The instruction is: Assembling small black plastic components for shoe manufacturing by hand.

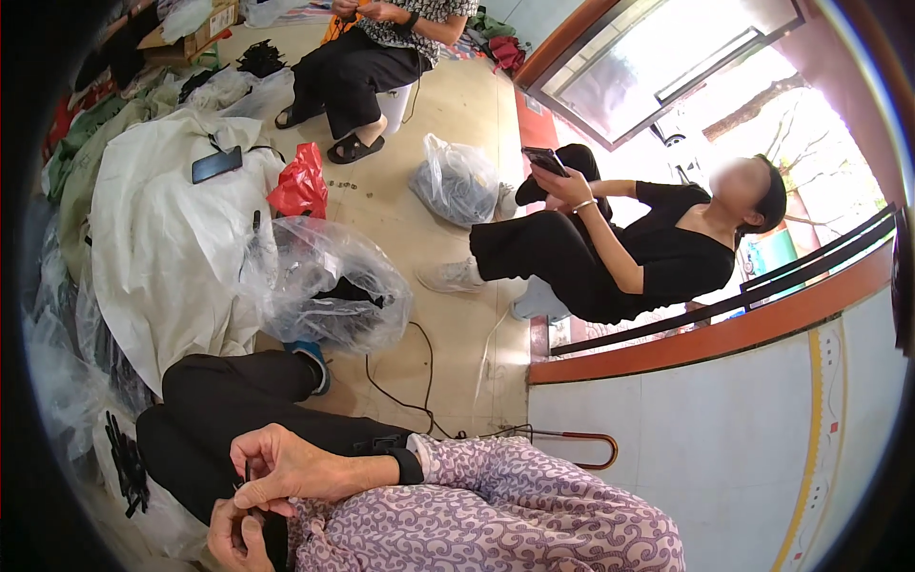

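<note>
At the near left, a right hand point(300, 465) pinches a small black piece point(247, 470) between nearly closed fingers beside black trousers point(224, 415); the left hand's point(229, 536) fingers curl nearer, their grip unclear.

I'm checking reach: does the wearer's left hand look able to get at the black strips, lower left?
Probably yes: the black strips lie uncovered near the left hand, with nothing evident blocking the way, though it seems busy with a small dark piece.
</note>
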Demonstrator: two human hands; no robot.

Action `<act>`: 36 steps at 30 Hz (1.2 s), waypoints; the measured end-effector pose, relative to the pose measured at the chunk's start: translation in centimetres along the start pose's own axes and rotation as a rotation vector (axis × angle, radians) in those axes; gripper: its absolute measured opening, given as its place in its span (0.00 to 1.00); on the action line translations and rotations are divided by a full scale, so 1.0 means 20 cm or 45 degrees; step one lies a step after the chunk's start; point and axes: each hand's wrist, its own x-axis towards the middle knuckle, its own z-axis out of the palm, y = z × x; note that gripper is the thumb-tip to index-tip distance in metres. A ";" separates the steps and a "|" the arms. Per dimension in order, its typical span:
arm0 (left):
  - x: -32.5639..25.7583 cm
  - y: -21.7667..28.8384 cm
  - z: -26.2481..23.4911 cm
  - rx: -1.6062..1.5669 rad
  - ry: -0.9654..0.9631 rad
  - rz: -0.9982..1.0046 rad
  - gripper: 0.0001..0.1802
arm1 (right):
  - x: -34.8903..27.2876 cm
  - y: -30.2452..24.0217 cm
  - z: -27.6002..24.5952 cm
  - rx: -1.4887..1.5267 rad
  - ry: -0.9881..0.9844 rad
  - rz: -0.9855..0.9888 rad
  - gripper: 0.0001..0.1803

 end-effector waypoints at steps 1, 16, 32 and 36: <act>0.00 0.02 0.00 0.053 0.023 0.042 0.11 | 0.01 0.00 0.00 -0.029 0.019 -0.024 0.15; 0.02 0.06 0.00 0.273 0.150 0.272 0.11 | 0.00 0.00 -0.03 -0.140 -0.077 0.001 0.08; 0.00 0.14 -0.08 -0.131 -0.231 -0.133 0.11 | 0.00 -0.02 -0.06 -0.169 -0.258 0.021 0.09; -0.03 0.10 -0.04 -0.552 -0.176 -0.166 0.13 | 0.00 0.02 -0.08 -0.122 -0.271 0.012 0.09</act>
